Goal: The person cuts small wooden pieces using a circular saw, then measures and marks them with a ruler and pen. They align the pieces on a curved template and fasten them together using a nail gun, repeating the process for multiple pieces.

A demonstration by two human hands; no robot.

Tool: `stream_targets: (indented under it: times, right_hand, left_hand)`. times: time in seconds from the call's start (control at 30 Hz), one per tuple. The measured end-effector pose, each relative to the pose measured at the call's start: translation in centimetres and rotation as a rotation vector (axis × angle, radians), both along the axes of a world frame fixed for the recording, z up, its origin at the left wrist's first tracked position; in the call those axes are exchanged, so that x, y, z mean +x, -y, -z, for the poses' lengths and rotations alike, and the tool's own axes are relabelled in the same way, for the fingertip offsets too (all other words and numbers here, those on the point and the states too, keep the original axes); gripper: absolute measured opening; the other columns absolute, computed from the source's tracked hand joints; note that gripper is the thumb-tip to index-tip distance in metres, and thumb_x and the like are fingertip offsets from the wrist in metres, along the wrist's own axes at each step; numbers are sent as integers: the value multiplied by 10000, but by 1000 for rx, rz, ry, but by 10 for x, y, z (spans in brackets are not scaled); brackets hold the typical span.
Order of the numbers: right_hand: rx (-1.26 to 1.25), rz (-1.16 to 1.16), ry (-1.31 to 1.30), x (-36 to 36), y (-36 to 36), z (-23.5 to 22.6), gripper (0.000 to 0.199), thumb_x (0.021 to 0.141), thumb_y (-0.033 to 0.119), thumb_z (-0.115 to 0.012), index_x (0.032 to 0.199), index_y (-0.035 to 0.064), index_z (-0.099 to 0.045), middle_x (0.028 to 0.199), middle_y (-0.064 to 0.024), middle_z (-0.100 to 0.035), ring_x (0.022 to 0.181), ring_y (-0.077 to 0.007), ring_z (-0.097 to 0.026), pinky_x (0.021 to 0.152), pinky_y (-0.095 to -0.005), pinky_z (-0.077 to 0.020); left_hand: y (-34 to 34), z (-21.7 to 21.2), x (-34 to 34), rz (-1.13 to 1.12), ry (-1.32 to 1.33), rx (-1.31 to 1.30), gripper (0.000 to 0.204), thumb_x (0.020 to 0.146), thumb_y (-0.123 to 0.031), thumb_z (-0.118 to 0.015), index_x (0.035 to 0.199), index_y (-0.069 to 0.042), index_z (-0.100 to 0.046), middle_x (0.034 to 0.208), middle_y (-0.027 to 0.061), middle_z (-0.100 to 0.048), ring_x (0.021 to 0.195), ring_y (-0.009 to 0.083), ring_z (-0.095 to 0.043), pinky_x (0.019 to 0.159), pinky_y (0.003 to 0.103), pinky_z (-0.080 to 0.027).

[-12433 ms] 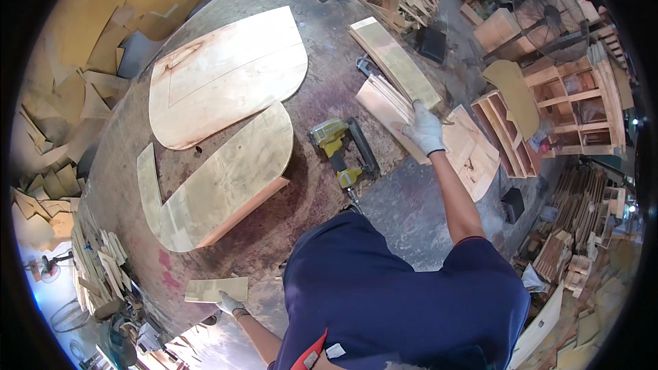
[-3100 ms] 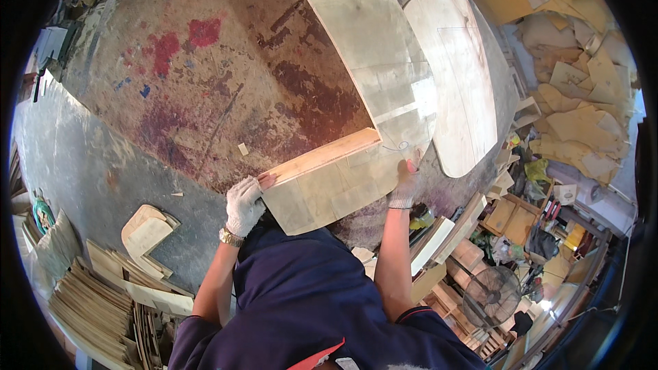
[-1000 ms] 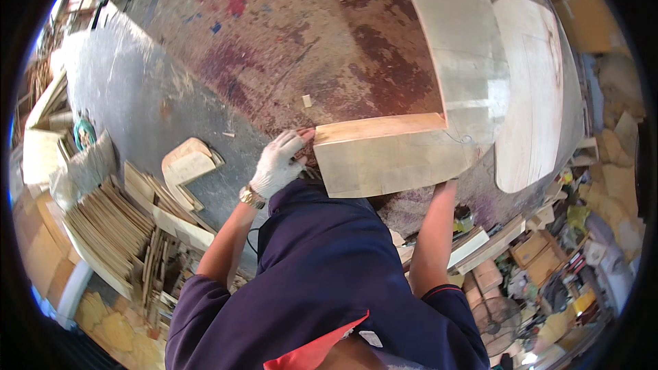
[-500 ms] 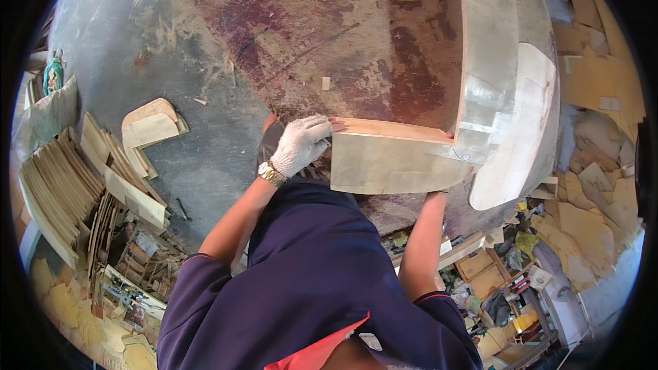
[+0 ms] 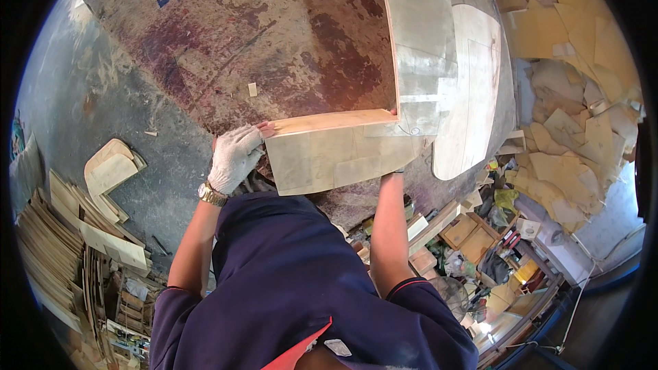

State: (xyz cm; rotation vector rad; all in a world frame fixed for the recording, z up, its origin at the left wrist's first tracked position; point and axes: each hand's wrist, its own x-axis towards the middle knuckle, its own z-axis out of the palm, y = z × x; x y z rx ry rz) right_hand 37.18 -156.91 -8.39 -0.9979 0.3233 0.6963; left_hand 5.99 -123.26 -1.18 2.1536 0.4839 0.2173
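Observation:
A large pale L-shaped wooden panel (image 5: 329, 163) with a thick, light-brown inner edge lies across the worn, paint-stained table. My left hand (image 5: 234, 157), in a white knitted glove with bare fingertips and a gold watch at the wrist, is closed on the panel's left end. My right forearm reaches to the panel's near edge, and most of my right hand (image 5: 393, 177) is hidden beneath the wood. Beyond the panel's right side lies a separate pale curved board (image 5: 467, 89).
A small wood chip (image 5: 252, 89) lies on the tabletop (image 5: 308, 48). On the grey floor at left are a curved wooden piece (image 5: 113, 168) and stacked curved strips (image 5: 48, 253). Cut sheets (image 5: 569, 137) pile up at right, with a cluttered wooden box (image 5: 473, 233) below them.
The whole scene has slid leftward as the view turned right. The panel appears slightly more tilted, and both hands stay at it.

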Motion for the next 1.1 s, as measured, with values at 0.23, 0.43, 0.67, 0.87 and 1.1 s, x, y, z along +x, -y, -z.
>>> stream_targets:
  times: [0.23, 0.43, 0.67, 0.87, 1.1]
  right_hand:
    - [-8, -23, -11, -4, -2, 2, 548, 1063, 553, -491, 1424, 143, -532, 1484, -145, -548, 1352, -356, -542, 1113, -575, -479]
    - [-37, -61, -16, -5, -1, 1, 542, 1061, 553, -495, 1419, 148, -535, 1487, -145, -547, 1356, -358, -540, 1114, -581, -478]
    - [-79, -111, -40, -14, -18, -21, 519, 1068, 550, -470, 1391, 152, -556, 1439, -139, -572, 1305, -351, -572, 1070, -568, -511]
    - [10, -138, -122, -15, -35, -36, 478, 1080, 557, -409, 1274, 159, -589, 1342, -147, -610, 1219, -382, -625, 975, -571, -574]
    - [120, -136, -459, 9, -10, -16, 426, 1060, 553, -461, 1234, 186, -590, 1431, -200, -566, 1294, -463, -549, 1046, -638, -501]
  left_hand:
    - [-2, -6, 0, 8, 21, -24, 473, 695, -2, -714, 1163, -63, -745, 1177, 121, -759, 1000, 343, -721, 843, 415, -583]
    - [-3, -9, 4, 8, 11, -30, 461, 701, -16, -711, 1158, -62, -743, 1177, 114, -758, 1025, 332, -719, 861, 417, -577]
    - [-19, -19, 8, 117, 45, 107, 376, 731, -29, -712, 1103, -65, -744, 1126, 87, -762, 1034, 277, -730, 851, 406, -585]
    - [-30, -21, 11, 163, 30, 124, 253, 750, -109, -744, 1000, -74, -730, 1059, 38, -765, 995, 224, -735, 803, 378, -592]
    - [-34, -19, 12, 165, 60, 88, 195, 766, -99, -748, 960, -80, -743, 1030, 32, -775, 1029, 227, -742, 801, 376, -593]
